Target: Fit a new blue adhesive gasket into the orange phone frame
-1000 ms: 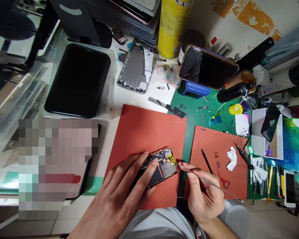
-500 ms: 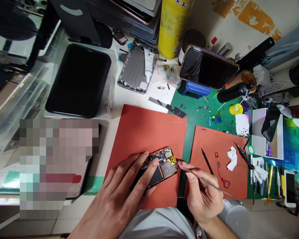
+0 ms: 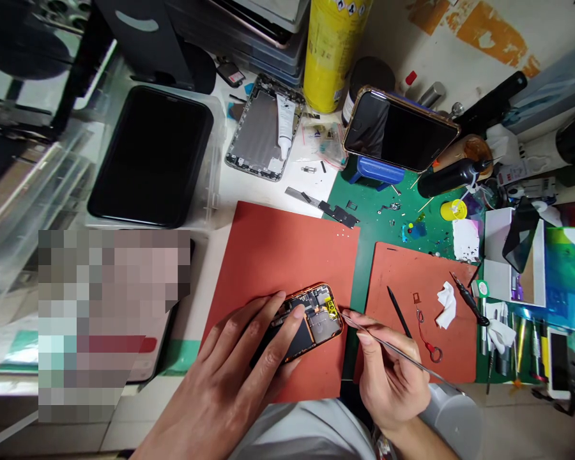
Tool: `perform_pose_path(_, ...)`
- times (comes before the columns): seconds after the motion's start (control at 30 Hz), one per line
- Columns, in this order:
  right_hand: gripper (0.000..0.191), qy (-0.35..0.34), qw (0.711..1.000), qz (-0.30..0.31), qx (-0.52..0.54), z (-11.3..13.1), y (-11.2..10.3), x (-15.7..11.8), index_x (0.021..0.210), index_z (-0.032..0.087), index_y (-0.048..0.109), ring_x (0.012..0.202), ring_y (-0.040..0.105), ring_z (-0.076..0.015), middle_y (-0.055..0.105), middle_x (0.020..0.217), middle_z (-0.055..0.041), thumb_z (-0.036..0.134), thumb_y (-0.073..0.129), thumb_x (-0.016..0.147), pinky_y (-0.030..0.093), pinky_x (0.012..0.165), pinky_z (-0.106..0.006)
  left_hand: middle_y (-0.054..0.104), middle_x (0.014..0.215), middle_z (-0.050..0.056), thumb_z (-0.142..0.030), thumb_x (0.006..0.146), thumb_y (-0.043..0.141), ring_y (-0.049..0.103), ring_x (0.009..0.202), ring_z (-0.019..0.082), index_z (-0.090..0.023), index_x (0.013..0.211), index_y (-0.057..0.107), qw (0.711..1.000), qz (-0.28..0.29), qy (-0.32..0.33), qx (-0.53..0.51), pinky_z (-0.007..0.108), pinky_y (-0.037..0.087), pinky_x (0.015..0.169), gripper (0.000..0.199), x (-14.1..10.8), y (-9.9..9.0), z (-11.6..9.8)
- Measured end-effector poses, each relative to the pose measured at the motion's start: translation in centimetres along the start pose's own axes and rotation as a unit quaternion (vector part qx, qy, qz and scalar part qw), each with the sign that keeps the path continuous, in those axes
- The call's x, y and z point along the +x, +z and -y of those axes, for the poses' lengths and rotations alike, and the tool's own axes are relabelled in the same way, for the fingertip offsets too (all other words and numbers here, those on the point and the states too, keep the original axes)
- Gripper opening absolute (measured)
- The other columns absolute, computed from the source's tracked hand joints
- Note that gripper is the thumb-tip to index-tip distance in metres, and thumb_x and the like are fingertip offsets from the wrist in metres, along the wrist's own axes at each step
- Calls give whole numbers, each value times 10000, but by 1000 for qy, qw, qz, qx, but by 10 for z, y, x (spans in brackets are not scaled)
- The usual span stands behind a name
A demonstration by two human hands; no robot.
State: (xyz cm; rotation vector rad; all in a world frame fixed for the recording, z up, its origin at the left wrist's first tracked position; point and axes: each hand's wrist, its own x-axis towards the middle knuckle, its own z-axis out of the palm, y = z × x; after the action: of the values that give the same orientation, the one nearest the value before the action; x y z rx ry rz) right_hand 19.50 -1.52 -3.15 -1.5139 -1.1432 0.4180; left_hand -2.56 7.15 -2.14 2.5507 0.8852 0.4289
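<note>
An opened phone with its inner parts bare lies tilted on a red-brown mat. My left hand grips it, fingers across the top and thumb along the near edge. Under those fingers part of the black battery is hidden. Yellow tape or foil shows at the phone's right end. In a pen-like pinch, my right hand holds a slim metal prying tool. Its tip is at the phone's right rim; whether it touches is too small to tell.
A second mat at right carries a black stick, a small ring with red cord and a screwdriver. Ahead stand a propped phone and a yellow can. A black-screened device lies left.
Almost nothing differs. The tool's tip and my right hand stay by the phone's right end, and my left hand keeps its hold.
</note>
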Motion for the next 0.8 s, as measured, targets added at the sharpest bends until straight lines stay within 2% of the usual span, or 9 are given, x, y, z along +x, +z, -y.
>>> perform_pose_path(0.33,343,-1,1000,0,-8,-1,-1,-1,1209,201,720,1012,861,-271,855,1129,-86,-42,666,973,758,904,-440,564,1626,208,-157,1037,660,552,1476,358,-179,1704,364,1000,-1,-10,-2,485,482,1169,730,0,0,0)
perform_pose_path(0.53,393,-4,1000,5,-4,-3,-3,-6,1235,194,717,1047,854,-261,849,1168,-85,-73,667,951,750,942,-429,564,1629,204,-168,1041,660,550,1477,359,-188,1708,356,1000,-3,-7,4,478,483,1161,733,0,1,0)
perform_pose_path(0.8,378,-8,1000,-13,-8,-2,-3,-7,1240,197,727,1019,857,-272,848,1148,-84,-52,679,960,760,909,-472,592,1597,207,-209,1046,680,582,1440,353,-160,1689,389,1000,-14,-6,10,479,479,1162,708,5,0,-2)
